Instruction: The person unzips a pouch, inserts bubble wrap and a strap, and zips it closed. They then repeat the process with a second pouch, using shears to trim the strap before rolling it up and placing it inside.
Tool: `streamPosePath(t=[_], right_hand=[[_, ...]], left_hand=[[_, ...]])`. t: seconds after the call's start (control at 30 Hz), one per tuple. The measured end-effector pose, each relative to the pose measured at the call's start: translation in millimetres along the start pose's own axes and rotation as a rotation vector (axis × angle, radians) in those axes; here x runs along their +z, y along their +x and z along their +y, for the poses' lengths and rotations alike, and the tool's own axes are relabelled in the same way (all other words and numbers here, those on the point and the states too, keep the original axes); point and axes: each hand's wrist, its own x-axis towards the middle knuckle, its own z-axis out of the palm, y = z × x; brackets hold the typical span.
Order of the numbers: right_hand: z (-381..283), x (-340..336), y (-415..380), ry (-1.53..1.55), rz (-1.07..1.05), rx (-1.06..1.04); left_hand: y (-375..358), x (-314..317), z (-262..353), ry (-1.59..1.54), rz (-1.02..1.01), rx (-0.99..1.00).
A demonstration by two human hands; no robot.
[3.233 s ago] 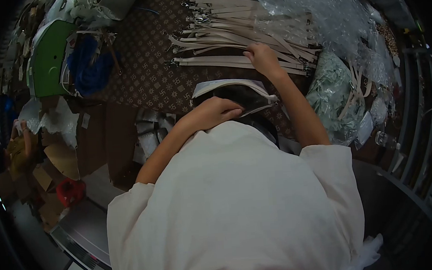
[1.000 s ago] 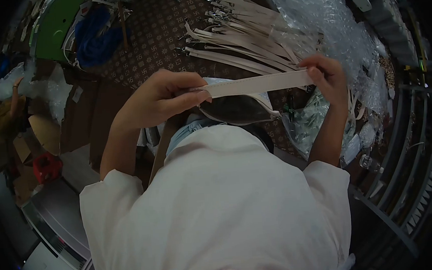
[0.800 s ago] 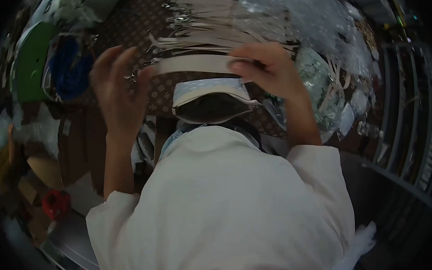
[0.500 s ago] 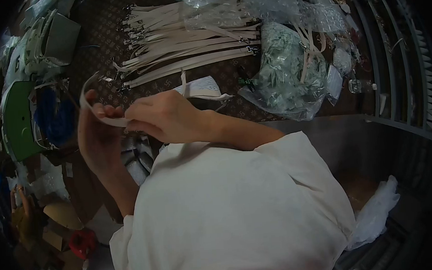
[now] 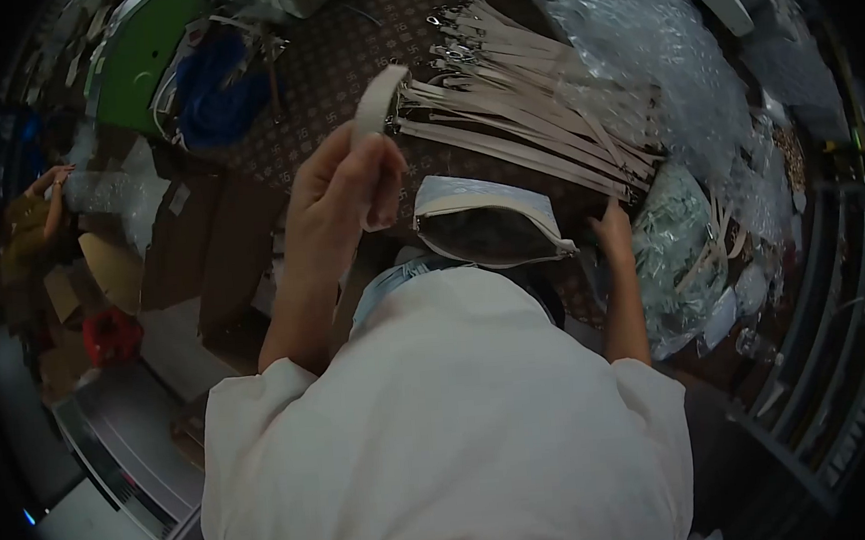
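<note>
Raised in front of me, my left hand (image 5: 346, 181) is closed around a cream strap (image 5: 378, 98), whose curved end sticks up above the fingers. My right hand (image 5: 612, 232) is stretched out low on the right, thumb and forefinger apart, beside the metal-clasped ends of a row of similar cream straps (image 5: 514, 144). Whether its fingertips touch a strap is hard to tell. Between my hands lies a pale zip pouch (image 5: 488, 206) with its mouth gaping towards me. The zip's right end is close to my right hand.
Clear bubble wrap (image 5: 627, 46) covers part of the straps. Right of my hand sits a plastic bag (image 5: 678, 263) of pale green items. A green panel (image 5: 142, 60), a blue bundle (image 5: 219, 89) and cardboard boxes (image 5: 245, 243) stand left. Another person (image 5: 33, 228) is at far left.
My right hand has left the strap and moved right, to the row of straps. My left hand still holds the strap. The view has turned, bringing the open pouch into fuller sight.
</note>
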Motion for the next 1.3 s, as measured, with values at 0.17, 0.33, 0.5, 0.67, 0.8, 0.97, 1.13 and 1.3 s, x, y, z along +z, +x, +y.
streamPosePath(t=[0.17,0.33,0.5,0.67,0.8,0.97,1.13,1.3], right_hand=[[-35,-66,-11,0.229,0.273,-0.082],[-74,-129,-35,1.631,0.22,0.02],[-138,-154,-77,2.105,-0.19,-0.2],[-199,-161,-108,2.114,-0.456,-0.503],[-216,-163,-115,1.547,-0.419,-0.598],[-210,-182,-109,0.929,-0.522,-0.824],[-212,-183,-113,1.349,-0.36,-0.589],[-221,-186,-105,1.145,-0.104,-0.829]], left_hand=[[-11,9,2,-0.061,-0.085,-0.06],[-19,6,3,-0.118,-0.198,-0.09],[-18,2,-2,-0.164,-0.27,-0.139],[-19,13,-1,-0.293,-0.251,-0.2],[-22,14,3,-0.3,-0.156,-0.25],[-27,6,0,-0.272,-0.235,-0.22],[-29,14,2,-0.198,-0.138,-0.172],[-27,12,4,-0.135,-0.135,-0.198]])
